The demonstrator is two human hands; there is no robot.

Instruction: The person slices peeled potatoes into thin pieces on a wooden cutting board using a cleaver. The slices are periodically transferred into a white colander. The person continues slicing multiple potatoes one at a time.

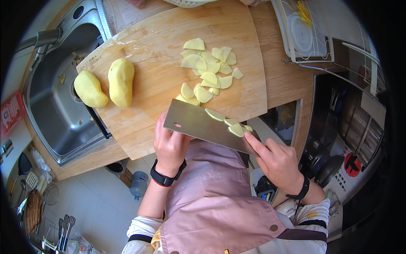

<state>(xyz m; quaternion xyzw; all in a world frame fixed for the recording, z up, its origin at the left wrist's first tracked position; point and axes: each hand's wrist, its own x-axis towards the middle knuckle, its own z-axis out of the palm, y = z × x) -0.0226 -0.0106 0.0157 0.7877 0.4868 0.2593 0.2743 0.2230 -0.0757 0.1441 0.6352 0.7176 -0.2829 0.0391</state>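
My right hand (276, 162) grips a cleaver (203, 127), its index finger pressed along the blade beside several potato slices (236, 130) that cling to the metal. The broad blade lies tilted over the near edge of the wooden cutting board (152, 127). Close to the blade's hole is my left hand (169, 143), with its fingertips hidden behind the steel. A cut potato piece (189, 99) shows just past the blade's far edge. Beyond it, thin potato slices (207, 63) lie in a loose, overlapping spread. Two whole peeled potatoes, one upright in view (121, 82) and one slanted (90, 89), rest at the left.
A steel sink (63, 127) with scraps of peel adjoins the board's left side. At the top edge is part of a white perforated basket (187, 2). A wire rack (312, 60) holding plastic lids stands at upper right. Pans (330, 171) are below it.
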